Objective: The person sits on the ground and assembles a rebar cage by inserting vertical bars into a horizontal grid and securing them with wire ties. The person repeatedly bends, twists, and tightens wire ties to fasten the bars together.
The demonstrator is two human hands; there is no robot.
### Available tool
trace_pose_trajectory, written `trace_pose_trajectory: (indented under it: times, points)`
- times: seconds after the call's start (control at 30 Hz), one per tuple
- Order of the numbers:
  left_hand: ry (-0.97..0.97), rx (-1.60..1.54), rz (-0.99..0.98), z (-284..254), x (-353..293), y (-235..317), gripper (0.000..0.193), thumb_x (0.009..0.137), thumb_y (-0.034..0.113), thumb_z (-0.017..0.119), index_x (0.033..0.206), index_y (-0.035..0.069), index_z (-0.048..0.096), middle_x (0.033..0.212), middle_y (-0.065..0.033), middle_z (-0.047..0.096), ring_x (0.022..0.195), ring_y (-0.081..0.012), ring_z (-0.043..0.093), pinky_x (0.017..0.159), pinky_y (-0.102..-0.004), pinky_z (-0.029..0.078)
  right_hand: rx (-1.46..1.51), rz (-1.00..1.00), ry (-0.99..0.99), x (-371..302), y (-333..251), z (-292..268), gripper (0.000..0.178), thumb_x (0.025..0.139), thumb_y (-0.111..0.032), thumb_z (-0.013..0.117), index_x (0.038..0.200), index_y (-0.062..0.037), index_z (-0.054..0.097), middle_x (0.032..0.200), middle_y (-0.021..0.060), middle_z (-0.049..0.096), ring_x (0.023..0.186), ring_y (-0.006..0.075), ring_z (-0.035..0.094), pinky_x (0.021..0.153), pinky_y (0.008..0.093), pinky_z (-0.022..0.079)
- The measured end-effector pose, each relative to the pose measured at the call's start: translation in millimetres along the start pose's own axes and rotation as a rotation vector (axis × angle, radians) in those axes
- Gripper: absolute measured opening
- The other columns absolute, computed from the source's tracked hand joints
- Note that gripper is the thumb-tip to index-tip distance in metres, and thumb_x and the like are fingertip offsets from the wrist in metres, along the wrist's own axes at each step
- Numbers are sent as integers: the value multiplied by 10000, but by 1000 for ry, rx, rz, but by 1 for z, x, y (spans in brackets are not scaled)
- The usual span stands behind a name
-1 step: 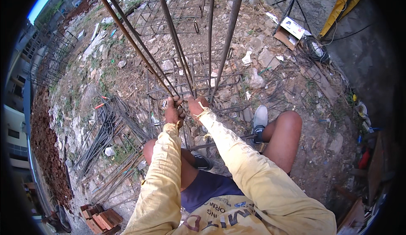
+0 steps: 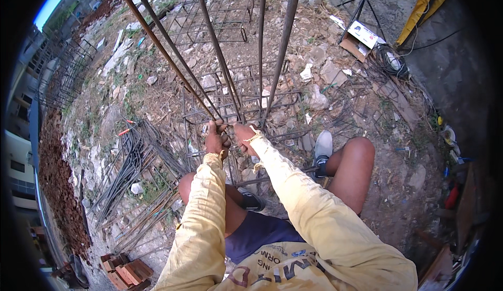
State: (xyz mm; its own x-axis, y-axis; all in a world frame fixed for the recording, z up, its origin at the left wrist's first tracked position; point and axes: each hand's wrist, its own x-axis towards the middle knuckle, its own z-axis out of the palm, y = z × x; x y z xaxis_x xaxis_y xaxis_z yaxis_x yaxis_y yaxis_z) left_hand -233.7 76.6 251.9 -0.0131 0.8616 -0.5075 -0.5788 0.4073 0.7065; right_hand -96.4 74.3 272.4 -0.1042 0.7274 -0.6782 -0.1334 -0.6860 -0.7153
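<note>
Several upright steel bars [image 2: 220, 63] rise from a flat steel mesh [image 2: 285, 102] on the stony ground. At the bars' feet, my left hand [image 2: 216, 139] is closed, thumb pointing up beside a rusty bar [image 2: 157, 36]. My right hand [image 2: 245, 135] is closed just to its right, fingers curled down and partly hidden. The hands nearly touch over the mesh's near part. Whatever is pinched in either hand is too small or hidden to make out.
Cut bars [image 2: 131, 160] lie in a pile at left, with red bricks [image 2: 126, 271] below. Another steel cage [image 2: 215, 15] rests farther off. At right are an open carton [image 2: 361, 36], a coil of cable [image 2: 393, 63] and a black stand [image 2: 361, 2]. My shoe [image 2: 323, 143] is beside the mesh.
My right hand has turned and dropped slightly toward me. The left hand stays almost in place at the bars' feet.
</note>
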Motion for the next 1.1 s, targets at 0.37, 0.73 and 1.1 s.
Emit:
trace_pose_trajectory:
  times: [0.37,0.73,1.1]
  points:
    - [73,-7,-38,-6,-3,0,358,965,466,445,1073,133,523,880,10,578,454,-62,280,408,-223,234,-332,-204,293,-6,7,4,426,895,-406,536,913,16,587,693,114,583,558,246,558,457,384,410]
    - [41,-9,-69,-4,6,-7,367,960,490,434,1093,158,515,861,19,584,448,-67,277,399,-219,213,-167,-330,268,33,31,-3,312,902,-340,563,787,-51,536,612,6,481,418,118,402,356,271,269]
    - [99,41,-102,-9,7,-12,351,973,464,417,1115,163,526,947,26,575,481,-61,296,413,-209,236,-63,56,214,34,34,-2,427,847,-390,592,841,37,590,691,191,613,623,332,618,550,439,480]
